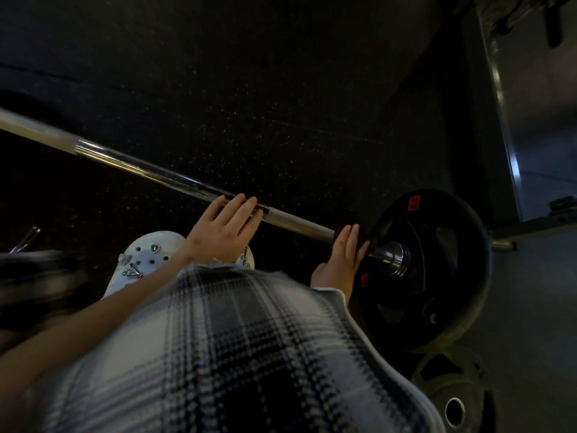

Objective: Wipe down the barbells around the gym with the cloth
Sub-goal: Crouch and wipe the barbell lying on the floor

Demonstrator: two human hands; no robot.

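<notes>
Cloth point(339, 230) is down on the barbell point(175, 179), a dark red scrap pinned right against the inner end of the shaft, just beside the collar point(395, 256) and the black plate point(452, 245) near the floor's right edge. The right hand point(342, 257) lies over it with fingers fairly flat, pressing the fabric onto the steel; the thumb is hidden. The left hand point(223, 229) rests further along the shaft, fingers straight and laid across the bar, holding nothing, steadying it by the look of things.

My read: this is the wipe at the plate end. To do it well, wrap the cloth round the shaft so the underside gets cleaned too, keep firm pressure, then draw it in one long pass toward the far left end, shifting the steadying hand out of the way first. That dull rougher stretch between the hands likely traps grime and deserves a twist.

Writing? A red label point(414, 203) sits on the plate's upper rim, but the characters are too dim to read.
</notes>
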